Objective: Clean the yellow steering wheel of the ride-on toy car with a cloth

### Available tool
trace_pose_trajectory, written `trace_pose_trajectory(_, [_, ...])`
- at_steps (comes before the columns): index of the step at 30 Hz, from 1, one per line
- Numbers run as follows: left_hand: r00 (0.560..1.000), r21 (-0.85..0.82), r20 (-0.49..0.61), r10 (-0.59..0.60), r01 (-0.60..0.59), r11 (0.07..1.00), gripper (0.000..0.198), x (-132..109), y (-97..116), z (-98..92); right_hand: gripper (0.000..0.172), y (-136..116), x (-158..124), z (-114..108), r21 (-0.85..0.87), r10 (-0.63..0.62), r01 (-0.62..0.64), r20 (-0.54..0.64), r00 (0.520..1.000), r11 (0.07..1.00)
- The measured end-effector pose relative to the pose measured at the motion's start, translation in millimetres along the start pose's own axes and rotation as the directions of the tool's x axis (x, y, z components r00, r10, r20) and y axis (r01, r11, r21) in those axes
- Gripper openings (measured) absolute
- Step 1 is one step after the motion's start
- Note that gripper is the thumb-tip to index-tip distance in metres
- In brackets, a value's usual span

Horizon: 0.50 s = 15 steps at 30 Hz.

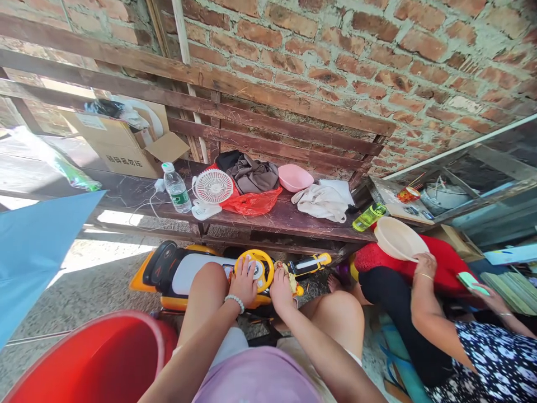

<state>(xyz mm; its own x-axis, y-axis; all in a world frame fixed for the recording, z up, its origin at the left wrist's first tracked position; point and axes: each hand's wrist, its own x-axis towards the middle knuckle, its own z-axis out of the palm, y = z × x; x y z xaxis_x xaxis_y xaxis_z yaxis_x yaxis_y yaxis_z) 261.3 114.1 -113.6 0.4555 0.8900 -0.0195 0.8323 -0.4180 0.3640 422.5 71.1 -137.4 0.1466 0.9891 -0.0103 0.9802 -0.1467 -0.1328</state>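
My left hand (244,284), with a beaded bracelet at the wrist, rests on the yellow steering wheel (269,267) of a toy ride-on car. Its fingers are stretched out across the hub and rim. Just right of the wheel, my right hand (281,290) has its fingers closed on a crumpled yellowish cloth (291,277), partly hidden by the hand. The car, with its white-grey top (188,271) and black seat back (160,263), stands across my knees, its side partly covered by my legs. A yellow-and-black part (312,264) juts out to the right.
A wooden bench (268,215) along the brick wall holds a water bottle (176,187), a white fan (213,186), a pink bowl (296,177) and cloths. A red tub (96,358) stands at lower left. At right, another person holds a cream basin (400,239) and a green object (473,284).
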Motion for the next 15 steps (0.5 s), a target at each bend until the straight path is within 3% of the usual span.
trace_pose_trajectory(5, [1.0, -0.006, -0.02, -0.003, 0.003, 1.0, 0.068, 1, -2, 3.1, 0.045, -15, -18, 5, -0.075, 0.152, -0.143, 0.141, 0.978, 0.987])
trace_pose_trajectory(9, [1.0, 0.008, -0.014, 0.0, 0.0, 1.0, 0.068, 1, -1, 0.8, 0.035, -12, -37, -6, -0.022, 0.135, -0.134, 0.306, 0.942, 0.991])
trace_pose_trajectory(12, [1.0, 0.016, -0.005, 0.001, -0.001, 1.0, 0.068, 1, 1, -1.9, 0.038, -7, -39, -24, 0.008, 0.119, -0.125, 0.256, 0.959, 0.992])
trace_pose_trajectory(15, [1.0, 0.021, -0.008, 0.001, -0.001, 1.0, 0.067, 1, 1, -1.7, 0.048, -1, -30, -39, 0.007, 0.099, -0.1, 0.082, 0.992, 0.995])
